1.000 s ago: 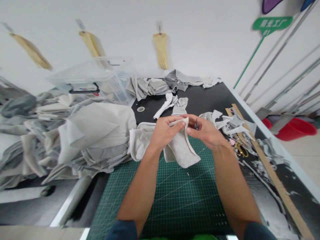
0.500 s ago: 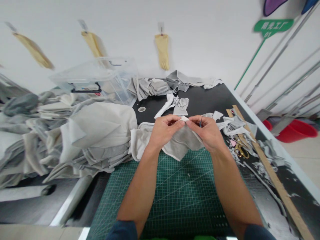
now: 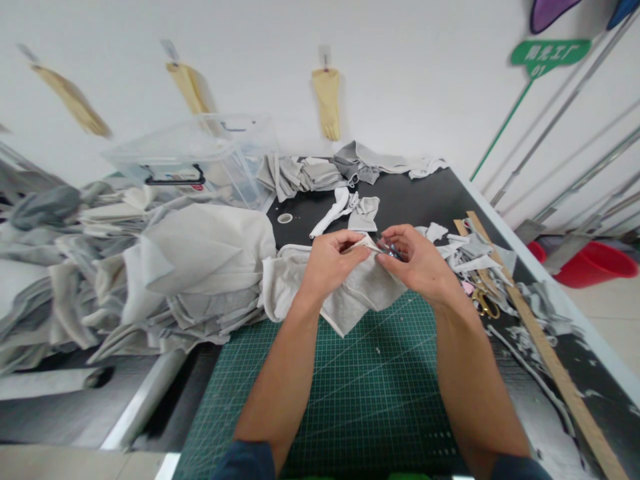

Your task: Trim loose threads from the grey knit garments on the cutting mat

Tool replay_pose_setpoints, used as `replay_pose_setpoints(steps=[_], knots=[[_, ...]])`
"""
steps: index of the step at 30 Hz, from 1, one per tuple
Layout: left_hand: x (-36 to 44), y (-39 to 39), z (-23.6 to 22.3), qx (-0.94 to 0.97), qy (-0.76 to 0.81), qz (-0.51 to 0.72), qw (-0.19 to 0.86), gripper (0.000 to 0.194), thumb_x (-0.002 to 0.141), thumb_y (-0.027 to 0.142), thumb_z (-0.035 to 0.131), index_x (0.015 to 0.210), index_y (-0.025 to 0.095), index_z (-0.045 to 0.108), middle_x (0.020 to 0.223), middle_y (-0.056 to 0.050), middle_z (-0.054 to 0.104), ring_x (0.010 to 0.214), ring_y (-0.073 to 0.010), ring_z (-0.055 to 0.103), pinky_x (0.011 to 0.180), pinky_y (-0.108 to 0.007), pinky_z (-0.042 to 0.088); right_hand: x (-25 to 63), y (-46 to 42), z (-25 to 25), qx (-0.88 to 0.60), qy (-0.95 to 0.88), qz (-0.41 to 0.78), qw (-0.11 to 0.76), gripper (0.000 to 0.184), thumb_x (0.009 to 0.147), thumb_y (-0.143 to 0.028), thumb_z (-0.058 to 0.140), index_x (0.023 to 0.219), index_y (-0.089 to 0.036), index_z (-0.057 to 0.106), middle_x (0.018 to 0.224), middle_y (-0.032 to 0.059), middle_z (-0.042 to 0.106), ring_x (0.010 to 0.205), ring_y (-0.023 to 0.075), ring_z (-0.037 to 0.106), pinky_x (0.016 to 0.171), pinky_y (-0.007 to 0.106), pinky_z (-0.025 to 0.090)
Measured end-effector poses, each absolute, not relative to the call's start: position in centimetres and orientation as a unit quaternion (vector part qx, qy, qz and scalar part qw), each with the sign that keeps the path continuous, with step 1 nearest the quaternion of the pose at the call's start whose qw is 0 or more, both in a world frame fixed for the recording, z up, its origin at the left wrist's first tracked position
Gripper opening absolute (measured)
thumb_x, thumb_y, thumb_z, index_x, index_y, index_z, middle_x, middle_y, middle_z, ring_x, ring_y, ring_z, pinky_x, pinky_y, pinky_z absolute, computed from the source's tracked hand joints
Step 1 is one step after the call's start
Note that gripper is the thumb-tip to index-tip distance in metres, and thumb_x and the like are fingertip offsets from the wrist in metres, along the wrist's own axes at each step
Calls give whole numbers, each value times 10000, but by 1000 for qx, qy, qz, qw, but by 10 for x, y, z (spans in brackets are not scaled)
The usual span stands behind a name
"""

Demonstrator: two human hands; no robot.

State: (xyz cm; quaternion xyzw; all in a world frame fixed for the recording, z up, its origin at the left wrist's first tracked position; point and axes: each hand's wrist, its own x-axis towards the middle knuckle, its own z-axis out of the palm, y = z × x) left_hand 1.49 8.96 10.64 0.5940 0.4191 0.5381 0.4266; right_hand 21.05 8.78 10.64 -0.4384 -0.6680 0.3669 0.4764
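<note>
My left hand [image 3: 336, 263] pinches the folded top edge of a light grey fabric piece [image 3: 363, 290]. The cloth hangs from there, its lower corner over the green cutting mat [image 3: 370, 400]. Closed around small shiny metal thread snips [image 3: 391, 249], my right hand [image 3: 416, 261] is just right of the pinched edge, with the tool's tip close to the cloth. The fingers partly hide the snips, so I cannot tell whether the blades touch the fabric. More pale cloth [image 3: 280, 283] lies left of my left hand.
A big heap of grey fabric pieces [image 3: 200, 253] fills the left, before a clear plastic box [image 3: 190, 157]. On the right lie scraps [image 3: 475, 253], gold-handled scissors [image 3: 485, 305] and a long wooden strip [image 3: 545, 347]. A tape roll [image 3: 285, 218] and folded cloths [image 3: 310, 175] are behind.
My right hand has let go of the cloth's edge and moved slightly right, bringing the snips forward in its fingers. My left hand still pinches the fabric, whose lower corner has swung left and down.
</note>
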Motion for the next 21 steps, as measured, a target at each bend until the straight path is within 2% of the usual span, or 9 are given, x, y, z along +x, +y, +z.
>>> replay_pose_setpoints(steps=[3, 6, 14, 21], knots=[[15, 89, 107, 591, 434, 542, 411, 146, 762, 284, 843, 861, 181, 816, 819, -22, 768, 715, -144, 638, 663, -258, 502, 218, 85, 108, -445, -683, 328, 477, 299, 886, -327, 795, 1164, -233, 734, 1137, 76, 806, 976, 234, 745, 861, 396, 582], [14, 88, 107, 604, 442, 538, 387, 162, 770, 323, 857, 831, 183, 805, 807, -22, 760, 722, -148, 639, 662, -262, 501, 223, 81, 110, -450, -688, 280, 495, 328, 914, -346, 792, 1226, -245, 782, 1205, 79, 819, 1013, 253, 767, 910, 421, 605], [16, 86, 108, 616, 471, 547, 315, 129, 796, 300, 823, 874, 197, 821, 854, -28, 794, 794, -175, 697, 742, -292, 534, 224, 74, 117, -446, -778, 53, 440, 334, 1006, -281, 705, 1326, -243, 790, 1100, 97, 822, 984, 280, 753, 911, 452, 584], [19, 79, 110, 608, 483, 566, 276, 112, 842, 293, 798, 911, 213, 836, 882, -23, 800, 799, -166, 697, 742, -284, 521, 211, 67, 116, -409, -789, 28, 457, 354, 996, -316, 753, 1347, -271, 773, 1129, 89, 802, 968, 257, 743, 880, 408, 613]])
